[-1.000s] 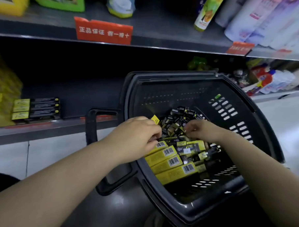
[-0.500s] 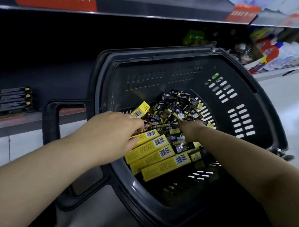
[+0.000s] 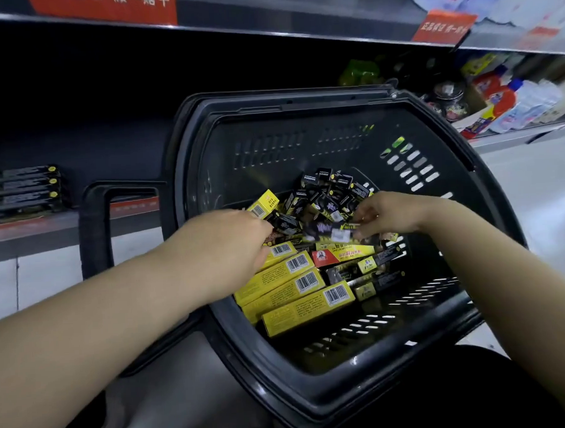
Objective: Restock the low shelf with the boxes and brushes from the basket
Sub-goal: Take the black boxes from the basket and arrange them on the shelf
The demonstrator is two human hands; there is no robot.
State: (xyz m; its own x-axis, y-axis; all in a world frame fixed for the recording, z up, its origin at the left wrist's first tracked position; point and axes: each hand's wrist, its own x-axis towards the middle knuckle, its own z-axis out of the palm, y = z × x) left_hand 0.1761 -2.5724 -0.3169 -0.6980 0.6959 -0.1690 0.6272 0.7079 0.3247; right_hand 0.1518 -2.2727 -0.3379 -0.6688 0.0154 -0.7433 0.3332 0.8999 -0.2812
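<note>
Two bare forearms reach from the bottom of the view into a black plastic basket (image 3: 315,403) that is tipped towards the camera over a grey floor. Against its near wall lies a row of long yellow boxes (image 3: 297,297), each with a barcode on its end; the small print cannot be read. The left hand (image 3: 230,245) lies over the far end of that row, knuckles up. Its fingers bend down among the packs with the tips hidden, so whether it grips anything cannot be told. A single yellow box (image 3: 263,205) pokes out just beyond it. The right hand (image 3: 391,215) pinches the end of a blurred dark packet (image 3: 330,232) above a red-labelled box (image 3: 341,255). Behind both hands sits a heap of small black boxes (image 3: 332,192).

Beyond the basket, the low shelf (image 3: 32,224) runs above a white-tiled base and carries a short stack of black-and-yellow boxes (image 3: 24,188) at far left. Bottles (image 3: 502,97) crowd its right end. On the upper shelf's edge a red tag (image 3: 104,8) reads "假一赔十"; an orange tag (image 3: 443,25) is too blurred to read.
</note>
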